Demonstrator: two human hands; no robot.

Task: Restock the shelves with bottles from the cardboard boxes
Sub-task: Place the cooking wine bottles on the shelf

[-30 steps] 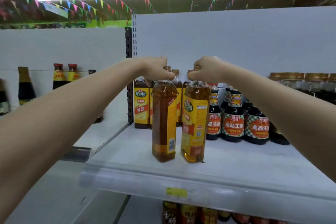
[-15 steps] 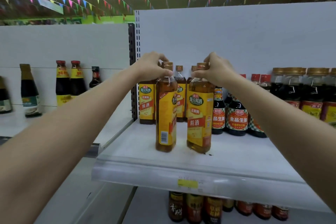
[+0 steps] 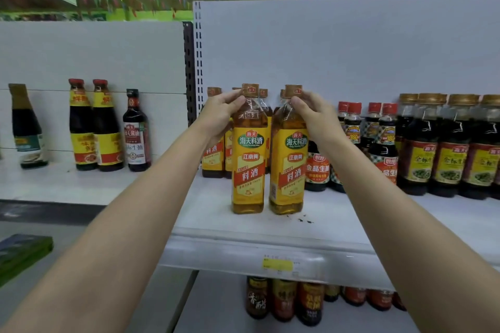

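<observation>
Two amber cooking-wine bottles with yellow labels stand upright side by side on the white shelf (image 3: 338, 227), labels facing me. My left hand (image 3: 220, 116) pinches the neck of the left bottle (image 3: 248, 170) just under its gold cap. My right hand (image 3: 315, 116) pinches the neck of the right bottle (image 3: 290, 173) the same way. Behind them stand several more bottles of the same kind (image 3: 213, 159), partly hidden. No cardboard box is in view.
Dark soy sauce bottles (image 3: 378, 149) and gold-capped dark bottles (image 3: 446, 154) fill the shelf to the right. The lower left shelf (image 3: 67, 184) holds red-capped sauce bottles (image 3: 94, 127). More bottles stand on the shelf below (image 3: 284, 303). A green box (image 3: 21, 257) lies at lower left.
Both bottles were set down on the shelf and turned so their labels face me. My hands shifted from gripping over the caps to pinching the necks.
</observation>
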